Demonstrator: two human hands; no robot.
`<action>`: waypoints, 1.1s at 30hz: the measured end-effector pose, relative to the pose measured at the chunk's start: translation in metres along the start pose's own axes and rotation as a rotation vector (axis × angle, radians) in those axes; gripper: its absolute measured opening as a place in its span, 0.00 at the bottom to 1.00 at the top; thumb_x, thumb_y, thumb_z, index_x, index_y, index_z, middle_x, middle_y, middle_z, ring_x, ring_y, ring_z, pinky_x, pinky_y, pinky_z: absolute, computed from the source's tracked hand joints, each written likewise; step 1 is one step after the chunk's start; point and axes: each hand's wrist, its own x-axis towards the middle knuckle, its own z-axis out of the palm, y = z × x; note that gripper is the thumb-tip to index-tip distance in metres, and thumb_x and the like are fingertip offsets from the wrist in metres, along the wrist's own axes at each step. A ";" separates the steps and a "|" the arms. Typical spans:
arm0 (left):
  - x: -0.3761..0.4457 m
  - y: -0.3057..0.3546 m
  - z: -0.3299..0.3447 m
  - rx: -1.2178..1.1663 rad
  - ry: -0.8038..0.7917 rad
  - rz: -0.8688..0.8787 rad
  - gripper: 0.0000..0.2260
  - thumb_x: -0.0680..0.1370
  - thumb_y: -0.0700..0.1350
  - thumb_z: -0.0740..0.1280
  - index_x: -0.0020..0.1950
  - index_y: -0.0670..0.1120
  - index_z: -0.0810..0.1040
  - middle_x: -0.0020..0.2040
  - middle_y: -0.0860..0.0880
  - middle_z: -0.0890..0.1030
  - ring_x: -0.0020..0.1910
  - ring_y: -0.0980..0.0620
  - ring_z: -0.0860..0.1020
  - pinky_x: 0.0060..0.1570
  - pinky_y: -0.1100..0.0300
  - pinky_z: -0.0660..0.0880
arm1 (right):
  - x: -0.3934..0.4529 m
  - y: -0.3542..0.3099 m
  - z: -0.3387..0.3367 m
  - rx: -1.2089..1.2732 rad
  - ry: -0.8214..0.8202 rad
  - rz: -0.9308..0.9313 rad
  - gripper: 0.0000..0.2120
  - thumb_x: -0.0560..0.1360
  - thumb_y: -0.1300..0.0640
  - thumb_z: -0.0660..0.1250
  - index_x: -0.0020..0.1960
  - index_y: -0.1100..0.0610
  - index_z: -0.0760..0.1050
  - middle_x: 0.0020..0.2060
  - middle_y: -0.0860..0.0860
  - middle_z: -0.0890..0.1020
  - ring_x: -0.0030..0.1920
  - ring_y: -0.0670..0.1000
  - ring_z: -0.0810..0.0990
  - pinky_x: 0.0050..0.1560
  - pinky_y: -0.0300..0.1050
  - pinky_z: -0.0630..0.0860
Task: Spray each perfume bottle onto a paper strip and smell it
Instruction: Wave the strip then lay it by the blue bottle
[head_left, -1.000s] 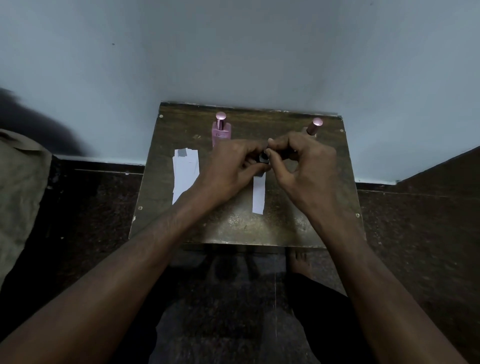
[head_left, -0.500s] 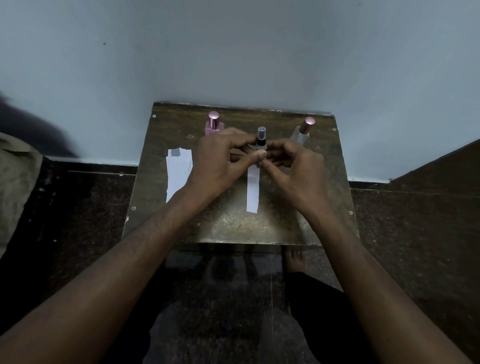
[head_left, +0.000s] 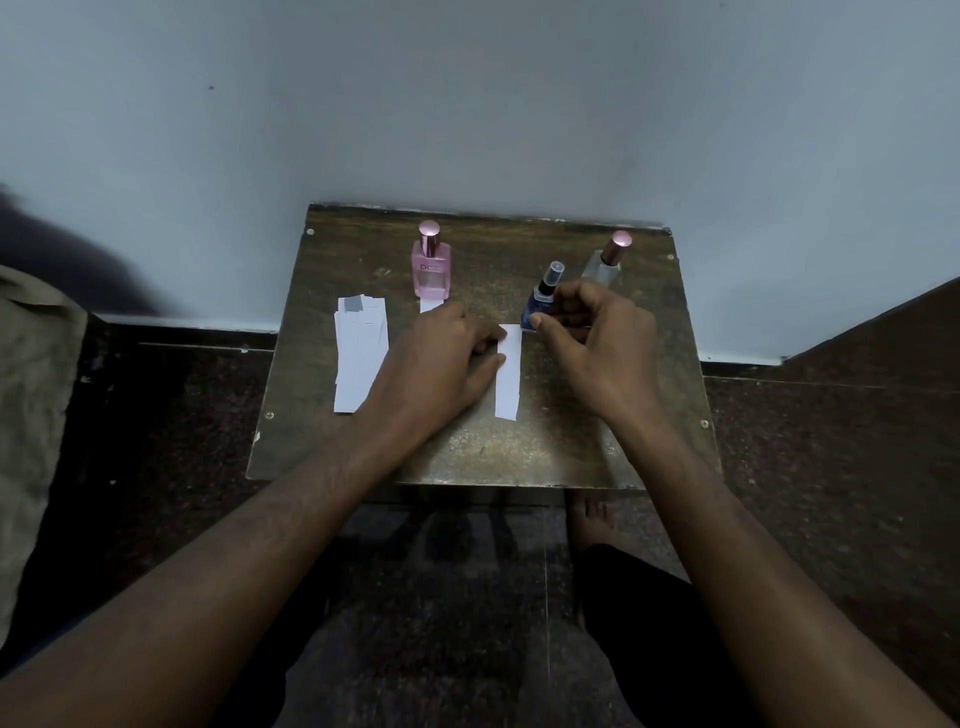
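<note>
My right hand (head_left: 597, 338) grips a small dark blue perfume bottle (head_left: 541, 300) with a clear cap, tilted a little, at the far end of a white paper strip (head_left: 508, 373) lying on the brown table (head_left: 483, 452). My left hand (head_left: 447, 353) pinches the left edge of that strip. A pink bottle (head_left: 430, 267) stands at the back left with a small strip (head_left: 430, 305) in front of it. At the back right a clear bottle (head_left: 605, 262) with a pink cap stands behind my right hand.
A stack of several white paper strips (head_left: 359, 358) lies on the table's left side. The table stands against a pale wall (head_left: 467, 104). Dark floor (head_left: 171, 415) lies around it, with a beige cloth (head_left: 31, 415) at the far left and my bare foot (head_left: 592, 519) under the front edge.
Both hands held the blue bottle together in front of me. Now my right hand alone holds it, moved right and down, and my left hand has dropped to the strip.
</note>
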 end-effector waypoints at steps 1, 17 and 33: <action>0.000 0.002 0.001 0.009 0.007 -0.010 0.14 0.81 0.51 0.72 0.66 0.51 0.85 0.53 0.50 0.83 0.49 0.52 0.81 0.48 0.54 0.80 | 0.000 0.000 0.001 0.001 0.002 0.006 0.14 0.77 0.56 0.77 0.62 0.53 0.83 0.47 0.41 0.84 0.46 0.34 0.82 0.48 0.23 0.76; 0.033 0.011 0.011 0.042 0.093 -0.168 0.13 0.83 0.51 0.68 0.67 0.52 0.81 0.51 0.53 0.84 0.50 0.51 0.82 0.42 0.54 0.79 | 0.031 -0.003 0.029 0.070 0.079 0.034 0.10 0.77 0.62 0.76 0.57 0.56 0.83 0.41 0.34 0.81 0.42 0.28 0.81 0.45 0.22 0.74; 0.040 0.007 0.014 0.085 0.094 -0.211 0.08 0.83 0.52 0.68 0.60 0.51 0.81 0.51 0.50 0.82 0.49 0.47 0.82 0.41 0.51 0.78 | 0.037 0.001 0.037 0.013 0.042 -0.058 0.12 0.77 0.68 0.73 0.59 0.58 0.82 0.45 0.40 0.81 0.44 0.25 0.79 0.47 0.22 0.73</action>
